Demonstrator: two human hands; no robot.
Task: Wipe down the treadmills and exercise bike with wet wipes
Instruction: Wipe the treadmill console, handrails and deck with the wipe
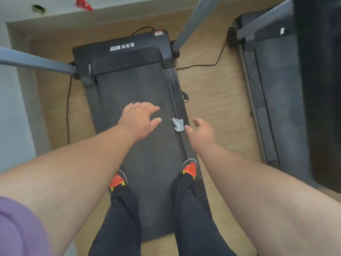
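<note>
Person stands on a treadmill, looking straight down at the belt. Both arms bare, stretched forward over the belt. Purple sleeve at the lower left corner of the view.

Left hand hovers palm down over the middle of the belt, fingers spread and loose, gripping nothing. Cannot tell if it touches the belt.

Right hand is over the treadmill's right side rail, fingers loosely uncurled, empty. Its thumb tip is just beside the wipe, maybe touching; cannot tell.

Wipe is a small crumpled pale piece lying at the belt's right edge, partly over the right rail, about midway along the deck. Nobody grips it.

Two shoes with orange toes: left shoe on the belt near its left edge, right shoe on the right rail. Dark trousers below them.

Motor cover at the treadmill's front end carries white "HSM" lettering. Two grey uprights rise from the front corners, one going off left, one up right.

Black cable runs on the wood floor along the treadmill's left side; another cable runs across the floor to the right, with a plug lying just beside the right rail.

Second treadmill stands to the right, apart, parallel, partly cut off by a dark blurred shape at the right edge.

Red object at the top left, by the wall; too blurred to tell what.
</note>
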